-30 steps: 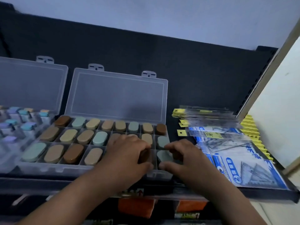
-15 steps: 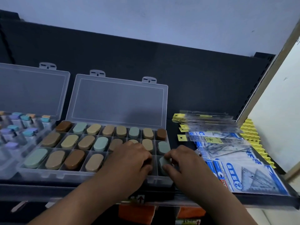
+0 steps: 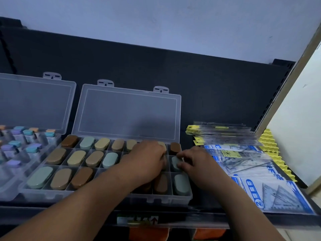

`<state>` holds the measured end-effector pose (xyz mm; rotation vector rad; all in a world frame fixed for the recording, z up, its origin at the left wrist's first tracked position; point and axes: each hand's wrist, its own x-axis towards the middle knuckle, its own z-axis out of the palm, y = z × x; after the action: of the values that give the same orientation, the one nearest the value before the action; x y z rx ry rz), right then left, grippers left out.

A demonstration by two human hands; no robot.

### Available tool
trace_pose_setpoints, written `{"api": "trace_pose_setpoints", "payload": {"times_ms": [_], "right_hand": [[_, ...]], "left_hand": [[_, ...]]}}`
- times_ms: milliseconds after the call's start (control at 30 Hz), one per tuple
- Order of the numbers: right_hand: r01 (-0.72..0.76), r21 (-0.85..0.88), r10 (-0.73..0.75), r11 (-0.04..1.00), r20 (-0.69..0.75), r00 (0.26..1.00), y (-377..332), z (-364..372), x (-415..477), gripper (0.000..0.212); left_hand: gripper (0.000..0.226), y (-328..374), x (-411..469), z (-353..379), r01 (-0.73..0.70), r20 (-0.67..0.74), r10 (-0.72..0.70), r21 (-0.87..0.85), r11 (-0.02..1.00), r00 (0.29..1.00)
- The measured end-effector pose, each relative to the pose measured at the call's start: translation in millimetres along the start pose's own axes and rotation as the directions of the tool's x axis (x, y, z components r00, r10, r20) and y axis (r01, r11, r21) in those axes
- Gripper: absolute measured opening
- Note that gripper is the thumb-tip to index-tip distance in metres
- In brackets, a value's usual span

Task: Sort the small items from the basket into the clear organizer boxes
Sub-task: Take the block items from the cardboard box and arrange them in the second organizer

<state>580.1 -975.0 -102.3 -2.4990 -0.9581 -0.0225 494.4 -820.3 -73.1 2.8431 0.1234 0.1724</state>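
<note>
Where item [image 3: 175, 162] lies: box [image 3: 104, 195], middle row, rightmost cell.
Right hand [image 3: 199, 164]: pinches item's right edge, thumb against finger.
Left hand [image 3: 145, 162]: curled over neighbouring cells; grip hidden.
Handling: likely light, stiff, smooth; pinch the long sides.

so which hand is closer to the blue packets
Right. The right hand, pinching a grey-green piece, sits just left of the blue packets; the left hand is further left over the organizer box.
</note>
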Motion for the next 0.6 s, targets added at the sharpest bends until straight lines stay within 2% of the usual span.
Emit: {"api": "trace_pose_setpoints", "payload": {"times_ms": [200,267,367,467,600], "right_hand": [[0.004,0.03,-0.004,1.0,0.013,1.0,3.1,0.1,1.5,0.03],[-0.001,0.054,0.004,0.999,-0.046,0.999,0.2,-3.0,7.7,0.028],[-0.019,0.057,0.027,0.998,-0.131,0.991,-5.8,-9.0,26.0,0.027],[-0.062,0.013,0.063,0.998,-0.069,0.996,-3.2,-7.0,47.4,0.032],[-0.09,0.016,0.089,0.996,0.045,0.995,3.1,4.4,53.8,0.019]], "left_hand": [[0.015,-5.5,0.2,4.0,-0.01,0.036,0.011,-0.016,1.0,0.999],[0.017,-7.6,-0.1,1.5,0.006,0.024,-0.005,-0.055,0.998,1.0],[0.026,-13.3,7.4,-3.5,0.039,-0.058,-0.04,-0.017,0.999,0.998],[0.032,-20.1,29.2,-4.7,0.098,-0.082,-0.095,0.029,0.995,0.992],[0.032,-23.0,51.7,5.0,0.118,-0.028,-0.115,0.138,0.983,0.993]]}}
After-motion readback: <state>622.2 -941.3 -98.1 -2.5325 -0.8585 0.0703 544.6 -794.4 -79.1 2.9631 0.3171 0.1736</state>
